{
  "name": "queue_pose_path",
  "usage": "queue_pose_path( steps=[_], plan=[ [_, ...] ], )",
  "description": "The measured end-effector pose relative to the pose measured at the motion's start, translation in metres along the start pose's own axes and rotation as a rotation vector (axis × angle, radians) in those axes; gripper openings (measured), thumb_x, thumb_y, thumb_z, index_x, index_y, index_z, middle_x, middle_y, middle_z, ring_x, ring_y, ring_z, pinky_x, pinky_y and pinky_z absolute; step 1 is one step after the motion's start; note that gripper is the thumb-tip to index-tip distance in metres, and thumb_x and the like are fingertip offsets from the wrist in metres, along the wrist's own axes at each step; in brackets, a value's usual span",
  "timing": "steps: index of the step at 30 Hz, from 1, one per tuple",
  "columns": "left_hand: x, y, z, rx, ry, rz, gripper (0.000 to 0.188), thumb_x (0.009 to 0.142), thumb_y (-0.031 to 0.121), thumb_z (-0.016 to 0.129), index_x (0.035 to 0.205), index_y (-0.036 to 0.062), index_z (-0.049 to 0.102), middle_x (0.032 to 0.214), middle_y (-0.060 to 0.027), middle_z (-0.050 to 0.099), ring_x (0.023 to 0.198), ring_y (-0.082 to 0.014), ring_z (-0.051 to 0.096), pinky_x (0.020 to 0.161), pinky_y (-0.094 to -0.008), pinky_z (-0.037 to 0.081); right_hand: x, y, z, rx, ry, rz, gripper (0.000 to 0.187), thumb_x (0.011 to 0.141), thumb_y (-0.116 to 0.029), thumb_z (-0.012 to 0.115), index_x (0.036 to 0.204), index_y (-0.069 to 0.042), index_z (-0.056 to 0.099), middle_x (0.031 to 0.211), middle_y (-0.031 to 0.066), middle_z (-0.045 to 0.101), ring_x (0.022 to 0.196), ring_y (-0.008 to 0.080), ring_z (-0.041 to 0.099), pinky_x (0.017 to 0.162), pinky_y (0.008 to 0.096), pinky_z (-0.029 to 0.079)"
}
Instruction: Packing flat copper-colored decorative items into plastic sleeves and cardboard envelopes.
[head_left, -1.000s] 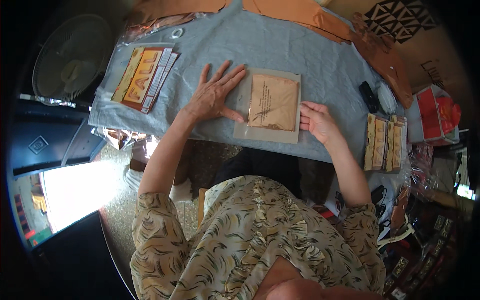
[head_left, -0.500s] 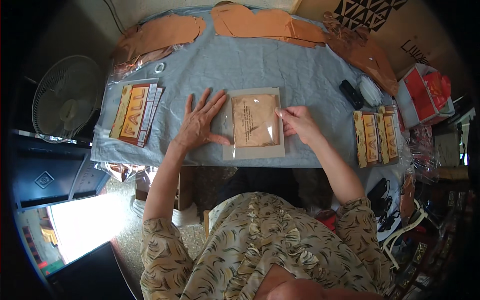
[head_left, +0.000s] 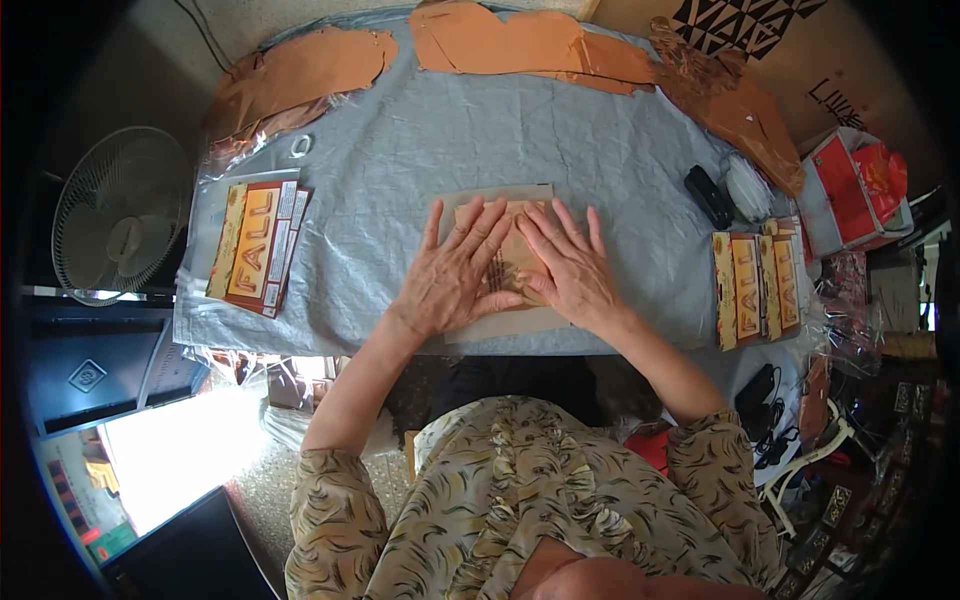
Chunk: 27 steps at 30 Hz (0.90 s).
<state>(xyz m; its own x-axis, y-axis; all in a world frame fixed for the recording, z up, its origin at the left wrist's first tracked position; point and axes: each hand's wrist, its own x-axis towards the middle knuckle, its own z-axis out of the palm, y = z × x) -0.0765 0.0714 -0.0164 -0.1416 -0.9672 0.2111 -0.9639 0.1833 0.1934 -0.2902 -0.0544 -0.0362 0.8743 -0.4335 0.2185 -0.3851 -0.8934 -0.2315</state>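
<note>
A flat tan packet (head_left: 510, 262) lies inside a clear plastic bag (head_left: 500, 325) near the front edge of the table. Spread flat over its left half is my left hand (head_left: 447, 275), fingers pointing away from me. My right hand (head_left: 572, 268) presses on the right half the same way, its fingers apart. The thumbs point toward each other low on the packet. Much of the packet and its dark print is hidden beneath both hands.
Printed cards (head_left: 255, 245) in clear sleeves lie at the left, with more cards (head_left: 745, 290) at the right. A tape roll (head_left: 301, 146), brown sheets (head_left: 490, 38), a black case (head_left: 708, 195) and a red-and-white box (head_left: 840, 190) edge the grey-covered table (head_left: 400, 130). A fan (head_left: 125, 215) stands left.
My left hand has moved right, from beside the packet onto it. The right hand has let go of the packet's right edge and now lies flat on top.
</note>
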Motion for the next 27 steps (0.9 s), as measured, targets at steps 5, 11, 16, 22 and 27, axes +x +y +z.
queue_pose_path(
  steps=[5, 11, 16, 22, 27],
  plan=[
    [0.003, -0.002, 0.004, -0.039, -0.037, -0.033, 0.107, 0.091, 0.08, 0.052, 0.166, 0.0054, 0.031, 0.172, -0.011, 0.031, 0.161, -0.0324, 0.024, 0.129, -0.0611, 0.006, 0.002, 0.0, 0.002, 0.016, -0.03, 0.033, 0.072, 0.104, -0.055, 0.052, 0.163, -0.014, 0.041, 0.171, 0.0041, 0.035, 0.16, 0.0322, 0.025, 0.128, 0.0639, 0.006],
    [0.003, -0.003, 0.006, -0.027, -0.054, -0.032, 0.108, 0.09, 0.079, 0.053, 0.164, 0.0035, 0.033, 0.172, -0.0112, 0.031, 0.161, -0.0325, 0.023, 0.129, -0.0608, 0.007, 0.0, 0.004, 0.004, -0.052, -0.021, 0.119, 0.068, 0.106, -0.054, 0.05, 0.163, -0.018, 0.041, 0.17, -0.0013, 0.037, 0.159, 0.0328, 0.027, 0.126, 0.0691, 0.005],
    [0.003, -0.006, 0.01, -0.026, -0.075, -0.037, 0.108, 0.09, 0.079, 0.054, 0.163, 0.0022, 0.034, 0.173, -0.0116, 0.03, 0.161, -0.0329, 0.023, 0.129, -0.0606, 0.007, 0.001, 0.009, -0.003, -0.106, 0.012, 0.194, 0.059, 0.108, -0.046, 0.052, 0.16, -0.02, 0.046, 0.167, -0.0029, 0.043, 0.158, 0.033, 0.03, 0.126, 0.0677, 0.009],
    [0.001, -0.019, 0.017, -0.255, 0.165, -0.103, 0.062, 0.105, 0.033, 0.061, 0.159, 0.0085, 0.044, 0.167, -0.0163, 0.038, 0.155, -0.0357, 0.036, 0.125, -0.0561, 0.025, -0.032, 0.019, -0.017, 0.135, 0.239, 0.313, 0.043, 0.101, -0.019, 0.068, 0.142, -0.01, 0.062, 0.137, 0.0106, 0.067, 0.131, 0.0341, 0.057, 0.112, 0.05, 0.042],
    [0.025, -0.038, 0.015, -0.083, 0.325, -0.168, 0.052, 0.096, 0.022, 0.07, 0.144, 0.0061, 0.058, 0.14, -0.0116, 0.064, 0.134, -0.0335, 0.057, 0.105, -0.0513, 0.042, -0.052, -0.011, -0.024, 0.252, 0.217, 0.426, 0.031, 0.094, -0.015, 0.076, 0.122, -0.005, 0.067, 0.107, 0.0116, 0.069, 0.103, 0.0305, 0.066, 0.087, 0.0429, 0.054]
  ],
)
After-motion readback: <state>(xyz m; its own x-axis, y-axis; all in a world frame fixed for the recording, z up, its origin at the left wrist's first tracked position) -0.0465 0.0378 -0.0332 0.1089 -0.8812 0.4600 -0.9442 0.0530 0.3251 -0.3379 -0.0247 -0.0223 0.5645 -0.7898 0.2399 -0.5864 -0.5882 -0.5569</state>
